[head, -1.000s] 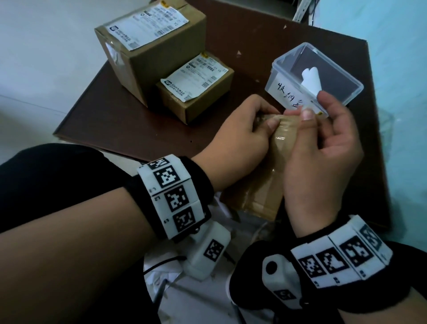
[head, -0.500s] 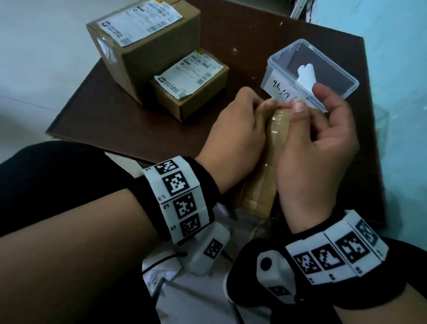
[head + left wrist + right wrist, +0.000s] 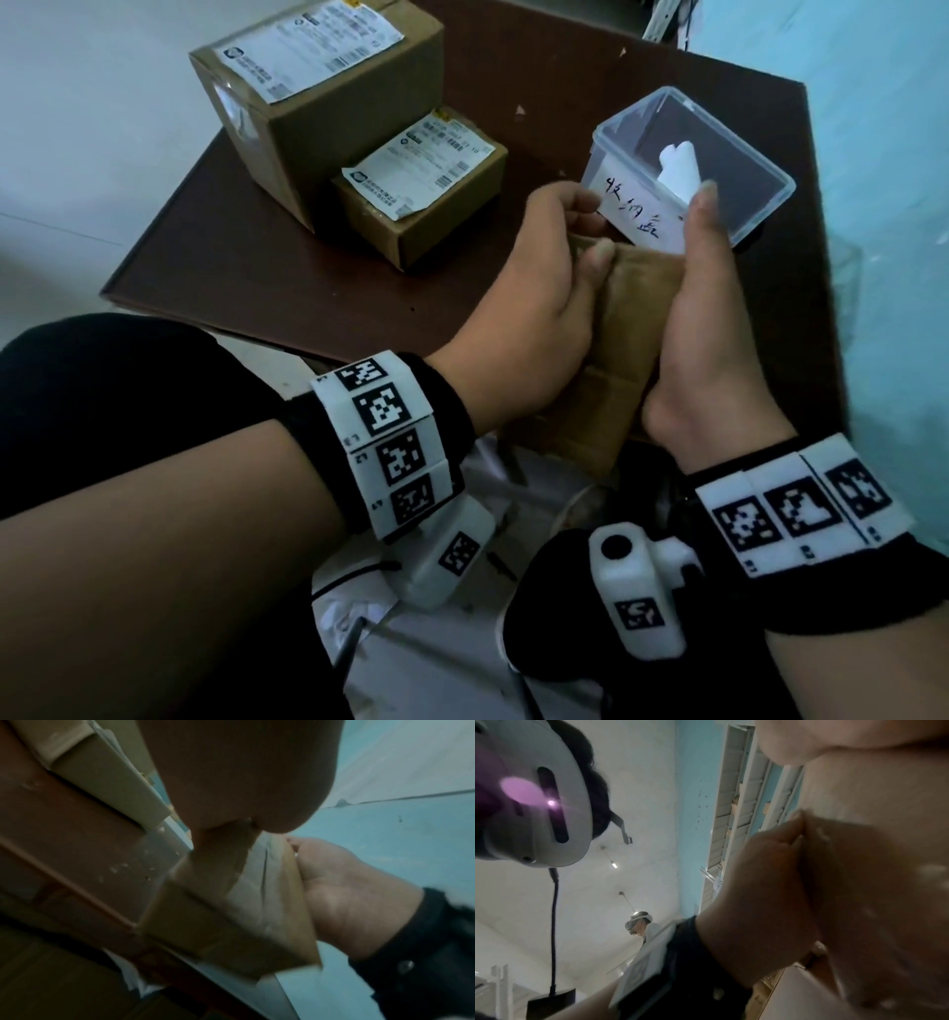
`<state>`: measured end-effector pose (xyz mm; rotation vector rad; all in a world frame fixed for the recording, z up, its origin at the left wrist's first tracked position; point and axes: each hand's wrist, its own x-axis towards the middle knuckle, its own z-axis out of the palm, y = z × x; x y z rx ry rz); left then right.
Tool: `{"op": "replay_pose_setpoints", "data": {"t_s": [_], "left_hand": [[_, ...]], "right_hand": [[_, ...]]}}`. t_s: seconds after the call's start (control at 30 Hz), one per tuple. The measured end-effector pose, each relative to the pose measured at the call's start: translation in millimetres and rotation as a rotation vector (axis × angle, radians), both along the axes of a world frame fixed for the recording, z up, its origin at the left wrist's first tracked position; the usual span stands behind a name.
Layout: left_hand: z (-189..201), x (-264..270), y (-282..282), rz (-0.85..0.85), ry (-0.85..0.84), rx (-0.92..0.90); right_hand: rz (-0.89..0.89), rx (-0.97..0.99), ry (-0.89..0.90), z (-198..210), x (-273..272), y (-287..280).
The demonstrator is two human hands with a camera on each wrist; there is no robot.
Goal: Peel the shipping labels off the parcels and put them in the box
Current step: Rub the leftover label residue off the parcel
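Note:
Both hands hold a brown paper parcel (image 3: pixel 624 329) upright over the near edge of the table. My left hand (image 3: pixel 560 288) grips its left side, thumb lying on the brown face, fingers curled behind the top edge. My right hand (image 3: pixel 703 318) grips the right side with the thumb pointing up. No label shows on the face turned to me. In the left wrist view the parcel (image 3: pixel 259 902) is blurred, with the right hand (image 3: pixel 347 894) against its edge. A clear plastic box (image 3: pixel 760 205) just beyond the hands holds a curled white label (image 3: pixel 678 167).
Two cardboard parcels stand at the back left of the dark brown table (image 3: pixel 257 267): a large one (image 3: pixel 349 133) and a small one (image 3: pixel 447 221), each with a white shipping label on top. White paper and cables lie below my wrists. Another person stands far off in the right wrist view.
Both thumbs have left the pinch at the parcel's top edge. The parcel has turned in my hands, and a plain brown face has replaced the glossy taped one.

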<state>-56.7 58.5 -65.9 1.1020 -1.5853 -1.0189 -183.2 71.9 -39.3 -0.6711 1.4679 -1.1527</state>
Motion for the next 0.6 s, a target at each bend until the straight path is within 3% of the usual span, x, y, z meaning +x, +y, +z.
{"op": "replay_pose_setpoints", "data": {"t_s": [0.1,0.17,0.27,0.43,0.6], "left_hand": [[4.6,3.4,-10.0,0.149,0.04,-0.039],[7.3,4.1,-15.9,0.129,-0.043,-0.066],[6.3,3.6,-18.9,0.105,-0.114,-0.072],[16.2,7.4,-24.1,0.135,0.007,0.136],[21.2,13.0,-21.4,-0.054,-0.009,0.209]], "right_hand": [[0.118,-0.121,0.158,10.9,-1.1,0.9],[0.113,-0.189,0.281,11.5,-2.0,4.3],[0.099,-0.221,0.284,9.2,-2.1,8.6],[0.096,-0.269,0.346,8.6,1.5,10.3],[0.061,-0.136,0.3,8.6,-5.2,10.8]]}}
